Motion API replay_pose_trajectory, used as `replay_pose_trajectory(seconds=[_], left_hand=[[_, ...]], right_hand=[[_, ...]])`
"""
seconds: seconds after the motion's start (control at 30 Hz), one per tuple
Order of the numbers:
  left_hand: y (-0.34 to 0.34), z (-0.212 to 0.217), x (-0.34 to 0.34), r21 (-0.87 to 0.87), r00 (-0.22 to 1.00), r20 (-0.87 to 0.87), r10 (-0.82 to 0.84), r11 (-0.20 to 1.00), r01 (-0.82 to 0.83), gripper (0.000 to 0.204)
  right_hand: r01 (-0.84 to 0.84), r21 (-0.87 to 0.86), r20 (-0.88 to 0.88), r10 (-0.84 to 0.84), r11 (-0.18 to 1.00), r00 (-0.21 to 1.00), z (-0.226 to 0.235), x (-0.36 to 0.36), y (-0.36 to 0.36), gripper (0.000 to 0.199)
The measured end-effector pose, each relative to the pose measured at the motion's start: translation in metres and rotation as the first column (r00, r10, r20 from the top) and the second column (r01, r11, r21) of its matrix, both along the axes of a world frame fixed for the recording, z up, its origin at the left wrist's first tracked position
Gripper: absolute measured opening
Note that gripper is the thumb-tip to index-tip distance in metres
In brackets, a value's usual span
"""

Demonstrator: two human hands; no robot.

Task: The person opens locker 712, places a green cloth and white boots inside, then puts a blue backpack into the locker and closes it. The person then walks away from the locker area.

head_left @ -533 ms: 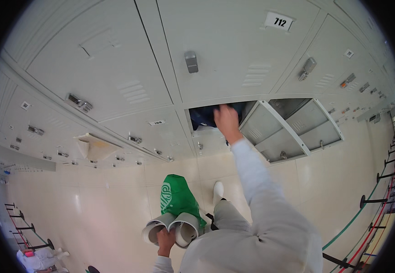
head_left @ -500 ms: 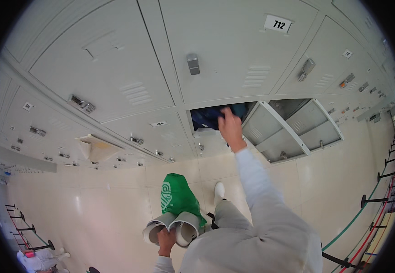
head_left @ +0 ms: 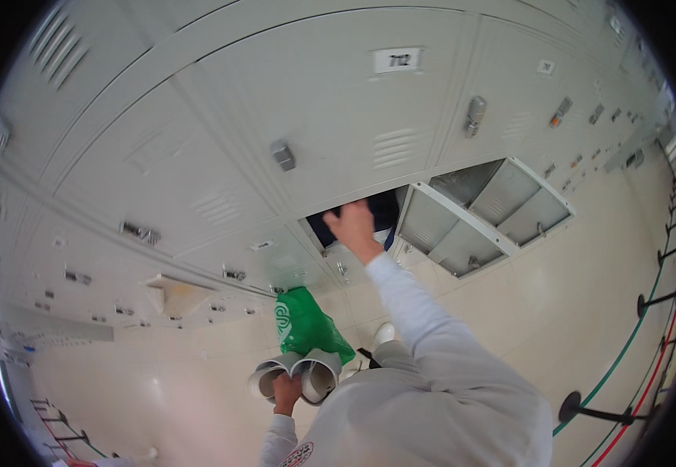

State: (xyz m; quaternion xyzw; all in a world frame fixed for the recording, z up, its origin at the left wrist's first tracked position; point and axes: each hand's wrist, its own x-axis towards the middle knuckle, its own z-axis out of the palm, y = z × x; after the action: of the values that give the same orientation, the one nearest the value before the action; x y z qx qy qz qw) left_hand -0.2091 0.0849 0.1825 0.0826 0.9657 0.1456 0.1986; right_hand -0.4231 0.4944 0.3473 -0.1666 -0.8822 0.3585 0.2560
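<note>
My left hand is closed on the rims of a pair of white boots, gripping them where the two round tops meet. A green plastic bag with a white print lies against the boots and hides their lower parts. My right hand is at the mouth of an open locker compartment, its fingers apart and slightly blurred. Dark blue cloth lies inside, just behind these fingers. I see nothing held in that hand.
Two low locker doors stand swung out to the right of my right hand. Closed grey lockers with small locks rise ahead. A beige pouch sticks out at the left. Rope posts line the right side of the pale floor.
The view has shifted, so the lockers sit differently in the picture. My right hand has moved to the left across the compartment, with fingers more spread. The left hand keeps its grip on the boots.
</note>
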Motion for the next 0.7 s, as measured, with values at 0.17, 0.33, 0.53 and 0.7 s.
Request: replay_pose_trajectory(seconds=[0.17, 0.33, 0.53, 0.7], left_hand=[[0.027, 0.023, -0.036, 0.066, 0.982, -0.166, -0.089, 0.993, 0.102, 0.033], [0.041, 0.031, -0.084, 0.031, 0.956, -0.183, -0.231, 0.97, 0.241, 0.026], [0.005, 0.015, -0.118, 0.021, 0.956, -0.089, -0.278, 0.959, 0.281, 0.032], [0.018, 0.045, -0.145, 0.04, 0.975, -0.006, -0.222, 0.974, 0.222, 0.035]], right_hand=[[-0.378, 0.476, 0.033, 0.414, 0.794, 0.91, -0.047, -0.06, 0.016, 0.053], [-0.588, 0.285, 0.334, 0.496, 0.758, 0.801, -0.07, -0.109, 0.04, 0.059], [-0.217, 0.065, 0.043, 0.214, 0.974, 0.976, -0.013, -0.044, 0.06, 0.044], [-0.06, 0.285, -0.081, 0.086, 0.957, 0.993, -0.033, -0.002, 0.029, 0.043]])
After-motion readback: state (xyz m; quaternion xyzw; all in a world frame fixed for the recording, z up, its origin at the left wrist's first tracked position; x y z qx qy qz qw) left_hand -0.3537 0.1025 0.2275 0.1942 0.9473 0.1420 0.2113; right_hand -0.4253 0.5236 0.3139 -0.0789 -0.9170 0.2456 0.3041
